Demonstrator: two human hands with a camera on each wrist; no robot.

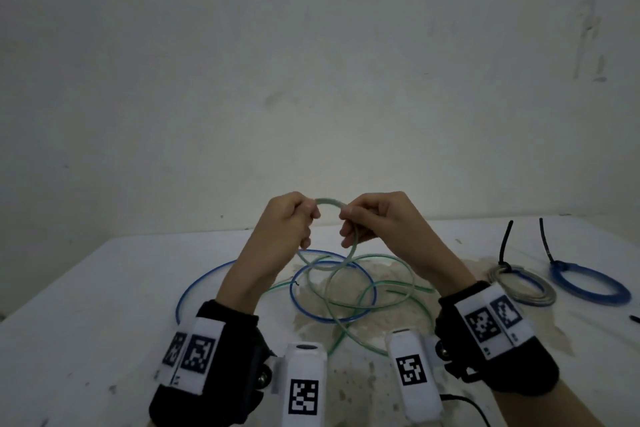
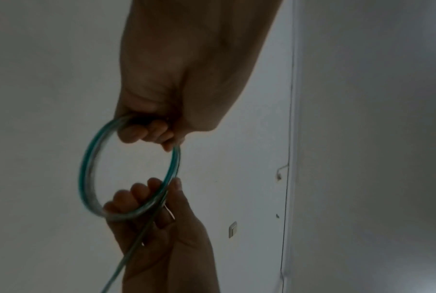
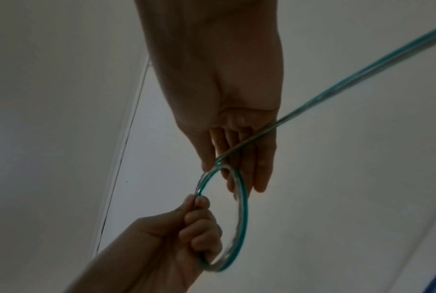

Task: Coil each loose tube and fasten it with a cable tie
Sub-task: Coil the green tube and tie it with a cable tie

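Observation:
Both hands are raised above the white table (image 1: 104,305) and hold a small coil of the green translucent tube (image 1: 329,200) between them. My left hand (image 1: 310,215) grips the coil's left side with curled fingers (image 2: 146,130). My right hand (image 1: 348,218) pinches the right side between thumb and fingers (image 3: 236,158). From the coil (image 2: 86,168) the tube's free length runs past my right palm (image 3: 337,89) and down to loose green loops (image 1: 381,284) on the table. A loose blue tube (image 1: 207,279) lies tangled with them.
At the right of the table lie two finished coils, a grey one (image 1: 533,288) and a blue one (image 1: 588,282), each with a black cable tie (image 1: 504,243) sticking up. A small black piece (image 1: 634,318) lies at the right edge. A wall stands behind the table.

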